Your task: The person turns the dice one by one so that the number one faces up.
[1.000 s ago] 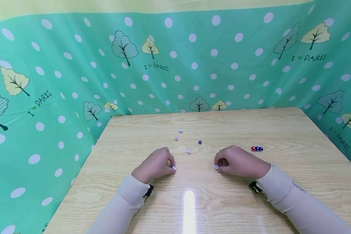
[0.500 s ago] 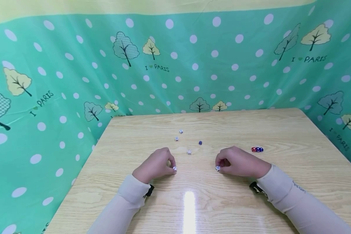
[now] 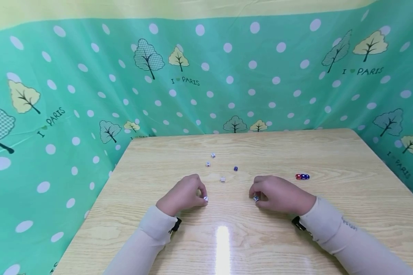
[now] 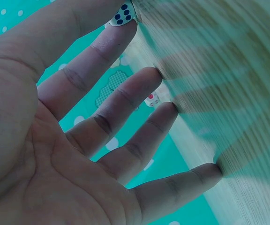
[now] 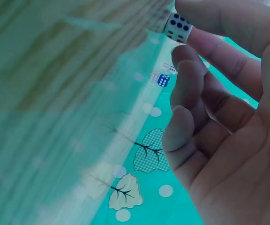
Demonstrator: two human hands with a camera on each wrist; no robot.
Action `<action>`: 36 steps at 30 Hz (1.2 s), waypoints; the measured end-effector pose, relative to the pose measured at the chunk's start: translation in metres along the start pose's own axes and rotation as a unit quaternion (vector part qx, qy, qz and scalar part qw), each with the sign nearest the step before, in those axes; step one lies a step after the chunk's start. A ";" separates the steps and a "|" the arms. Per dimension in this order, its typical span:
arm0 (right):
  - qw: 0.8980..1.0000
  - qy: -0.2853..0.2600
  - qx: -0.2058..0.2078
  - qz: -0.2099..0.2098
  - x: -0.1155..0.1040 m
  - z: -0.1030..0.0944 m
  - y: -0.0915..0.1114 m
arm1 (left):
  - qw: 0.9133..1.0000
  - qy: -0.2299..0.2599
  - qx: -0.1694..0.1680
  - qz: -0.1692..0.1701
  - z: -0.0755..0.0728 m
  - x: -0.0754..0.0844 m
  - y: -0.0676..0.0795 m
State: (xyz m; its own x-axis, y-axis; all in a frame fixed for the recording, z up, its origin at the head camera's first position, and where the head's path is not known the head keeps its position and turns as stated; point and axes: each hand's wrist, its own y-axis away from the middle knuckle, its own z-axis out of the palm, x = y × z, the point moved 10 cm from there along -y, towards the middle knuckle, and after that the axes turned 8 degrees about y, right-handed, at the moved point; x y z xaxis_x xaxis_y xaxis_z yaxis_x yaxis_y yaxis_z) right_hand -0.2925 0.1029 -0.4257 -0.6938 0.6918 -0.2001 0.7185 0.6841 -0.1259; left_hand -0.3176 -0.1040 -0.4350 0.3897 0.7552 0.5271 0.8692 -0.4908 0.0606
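My left hand (image 3: 184, 195) is low over the table and pinches a white die (image 3: 205, 199) between thumb and index finger. In the left wrist view that die (image 4: 123, 14) shows dark blue pips, and the other fingers are spread with their tips at the tabletop. On the other side, my right hand (image 3: 278, 194) has its thumb and index finger around a second white die (image 3: 256, 198). The right wrist view shows six dark pips on one face of this die (image 5: 178, 28), with the remaining fingers curled below it.
Beyond the hands lie a white die (image 3: 222, 179), a dark blue die (image 3: 235, 168) and two more white dice, one nearer (image 3: 208, 164) and one farther (image 3: 213, 155). A red die (image 3: 298, 177) and blue dice (image 3: 305, 177) sit in a row at right. A green curtain (image 3: 206, 76) borders the wooden table (image 3: 158, 149).
The right hand has shifted slightly left, its fingers now reaching farther past its die, which sits a little right of where it was a second ago. The left hand holds its pinch.
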 end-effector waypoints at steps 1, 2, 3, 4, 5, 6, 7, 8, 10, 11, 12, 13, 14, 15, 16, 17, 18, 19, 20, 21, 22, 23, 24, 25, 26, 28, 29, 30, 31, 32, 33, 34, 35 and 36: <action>1.000 0.011 0.003 -0.003 -0.002 -0.001 0.000 | 1.000 0.002 0.000 -0.001 0.000 0.000 0.000; 1.000 0.020 0.007 -0.005 -0.003 -0.001 -0.001 | 1.000 0.003 0.000 -0.002 0.000 -0.001 0.000; 1.000 0.028 0.009 -0.006 -0.004 -0.001 -0.001 | 1.000 0.004 -0.001 -0.002 0.000 -0.001 0.001; 0.999 0.036 0.010 -0.005 -0.005 -0.001 -0.001 | 1.000 0.005 -0.001 -0.003 0.000 -0.001 0.001; 0.999 0.042 0.011 -0.004 -0.005 -0.001 -0.001 | 1.000 0.006 -0.001 -0.002 0.000 0.000 0.001; 0.999 0.047 0.011 -0.003 -0.005 -0.001 -0.001 | 1.000 0.006 -0.002 -0.002 0.000 0.000 0.001; 0.999 0.050 0.012 -0.001 -0.005 -0.002 -0.001 | 1.000 0.006 -0.002 -0.001 -0.001 0.000 0.001; 0.999 0.051 0.012 0.000 -0.005 -0.002 -0.001 | 1.000 0.005 -0.003 -0.001 -0.001 0.000 0.001; 0.999 0.052 0.013 0.000 -0.004 -0.003 -0.001 | 1.000 0.005 -0.002 -0.001 -0.001 0.000 0.000; 0.999 0.050 0.013 0.000 -0.004 -0.004 -0.001 | 1.000 0.006 -0.002 -0.002 -0.001 0.000 0.000; 0.999 0.048 0.013 -0.001 -0.004 -0.004 -0.001 | 1.000 0.006 -0.001 -0.003 -0.002 0.000 0.000; 0.999 0.046 0.013 -0.001 -0.004 -0.004 -0.001 | 1.000 0.007 -0.002 -0.003 -0.002 0.000 0.000; 0.999 0.046 0.013 0.000 -0.004 -0.004 -0.001 | 1.000 0.007 -0.002 -0.004 -0.001 0.000 0.001; 0.999 0.047 0.012 0.003 -0.003 -0.004 -0.001 | 1.000 0.006 -0.002 -0.005 -0.001 0.000 0.001; 0.999 0.047 0.010 0.006 -0.002 -0.003 -0.001 | 1.000 0.006 -0.003 -0.005 -0.001 0.000 0.001; 0.999 0.046 0.009 0.009 -0.001 -0.003 -0.001 | 1.000 0.005 -0.003 -0.006 -0.001 0.000 0.001; 0.999 0.046 0.008 0.012 -0.001 -0.003 0.000 | 1.000 0.004 -0.004 -0.006 -0.001 -0.001 0.001; 0.999 0.044 0.008 0.015 0.000 -0.003 0.000 | 1.000 0.003 -0.004 -0.006 0.000 0.000 0.001; 0.999 0.044 0.006 0.018 0.001 -0.003 0.000 | 1.000 0.002 -0.004 -0.006 0.000 0.000 0.000; 0.999 0.041 0.007 0.020 0.001 -0.004 0.001 | 1.000 0.001 -0.004 -0.006 0.000 0.000 0.000; 0.999 0.038 0.007 0.021 0.001 -0.005 0.001 | 1.000 0.000 -0.003 -0.005 0.000 0.000 0.000; 0.999 0.033 0.009 0.020 0.001 -0.006 0.001 | 1.000 0.000 -0.003 -0.005 0.000 0.000 0.001; 0.999 0.029 0.010 0.019 0.001 -0.006 0.001 | 1.000 -0.001 -0.003 -0.005 0.000 0.000 0.001; 0.999 0.026 0.010 0.020 0.001 -0.007 0.001 | 1.000 -0.001 -0.003 -0.005 0.000 0.000 0.001; 1.000 0.023 0.011 0.019 0.001 -0.008 0.001 | 1.000 0.000 -0.004 -0.006 0.000 0.001 0.001; 1.000 0.015 0.011 0.018 0.002 -0.009 0.002 | 1.000 0.001 -0.004 -0.007 0.000 0.001 0.001; 1.000 0.013 0.009 0.018 0.003 -0.008 0.002 | 1.000 0.003 -0.005 -0.008 0.000 0.001 0.001; 1.000 0.012 0.007 0.020 0.004 -0.008 0.002 | 1.000 0.004 -0.005 -0.008 0.000 0.000 0.001; 1.000 0.009 0.006 0.019 0.005 -0.008 0.002 | 1.000 0.005 -0.005 -0.008 0.000 0.000 0.001; 1.000 0.007 0.005 0.020 0.006 -0.008 0.002 | 1.000 0.005 -0.005 -0.008 0.001 0.000 0.001; 1.000 0.005 0.004 0.021 0.007 -0.008 0.002 | 1.000 0.005 -0.004 -0.007 0.001 0.000 0.001; 1.000 0.002 0.003 0.022 0.007 -0.008 0.002 | 1.000 0.004 -0.004 -0.008 0.001 0.000 0.001; 1.000 -0.002 0.002 0.022 0.008 -0.007 0.002 | 1.000 0.004 -0.004 -0.008 0.001 -0.001 0.001; 1.000 -0.006 0.002 0.021 0.008 -0.007 0.002 | 1.000 0.003 -0.003 -0.008 0.001 -0.001 0.001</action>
State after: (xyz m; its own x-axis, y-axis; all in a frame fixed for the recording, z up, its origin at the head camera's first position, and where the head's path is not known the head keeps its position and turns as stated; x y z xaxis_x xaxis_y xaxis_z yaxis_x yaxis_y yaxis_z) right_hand -0.2967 0.1113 -0.4204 -0.6618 0.7176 -0.2169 0.7477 0.6528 -0.1218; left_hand -0.3171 -0.1048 -0.4361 0.3730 0.7604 0.5317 0.8735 -0.4810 0.0751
